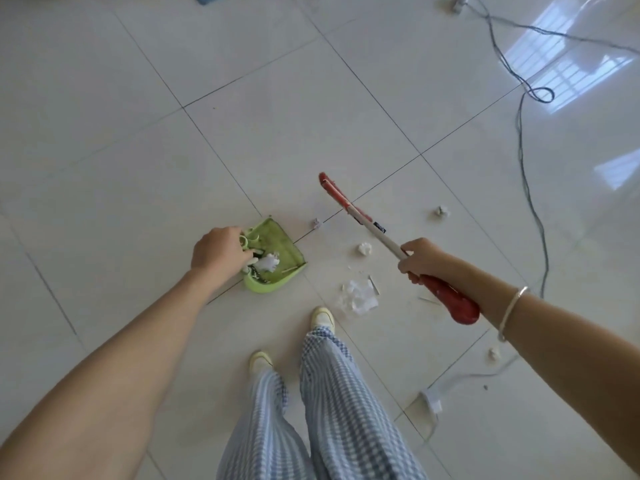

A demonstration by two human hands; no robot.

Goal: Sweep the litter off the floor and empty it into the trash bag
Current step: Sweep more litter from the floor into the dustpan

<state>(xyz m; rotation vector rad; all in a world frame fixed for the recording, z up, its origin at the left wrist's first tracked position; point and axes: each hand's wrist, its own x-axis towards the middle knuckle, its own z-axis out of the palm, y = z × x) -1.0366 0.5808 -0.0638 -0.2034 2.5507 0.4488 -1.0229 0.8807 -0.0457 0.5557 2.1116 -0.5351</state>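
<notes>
Left hand (216, 251) fingers wrap the green dustpan (277, 258) handle on the tiled floor (311, 98); right hand (420, 259) fingers clamp the red broom (349, 209); paper litter (360, 294) lies just beside the shoe (322, 316)

Bare tiles (277, 116) ahead; cable (526, 174) crosses the right.

One light-green plastic dustpan (277, 252), one red-headed broom with a pale shaft (374, 233), four small crumpled white paper balls on the tiles (364, 249), one white torn plastic wrapper (360, 296), two pale-yellow shoes (322, 315), one silver wrist bangle (512, 308)
</notes>
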